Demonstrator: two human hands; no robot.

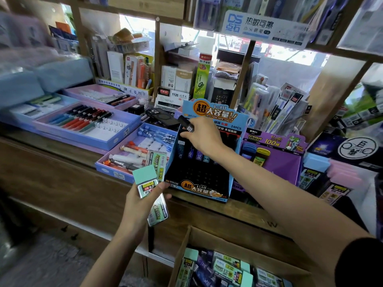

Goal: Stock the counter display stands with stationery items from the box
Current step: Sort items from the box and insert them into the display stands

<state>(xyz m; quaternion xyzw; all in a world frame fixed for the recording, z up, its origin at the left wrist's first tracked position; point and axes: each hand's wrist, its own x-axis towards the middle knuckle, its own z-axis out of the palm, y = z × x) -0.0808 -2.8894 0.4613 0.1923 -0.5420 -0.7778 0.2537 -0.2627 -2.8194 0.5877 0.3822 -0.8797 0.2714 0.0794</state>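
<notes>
A blue-and-black display stand [234,125] sits on the wooden counter, with a few dark lead tubes [191,152] standing in its back row. Over that row, my right hand [204,136] pinches a small black tube [185,123]. Lower left, in front of the counter edge, my left hand [137,200] grips two mint-green lead cases [145,181]. The open cardboard box [186,245] at the bottom holds several more mint cases and dark packs [228,268].
A purple display stand [290,162] with coloured cases sits right of the blue one. Purple pen trays [87,125] lie to the left, one [109,162] touching the blue stand. A phone [163,119] lies behind. Packed shelves rise at the back.
</notes>
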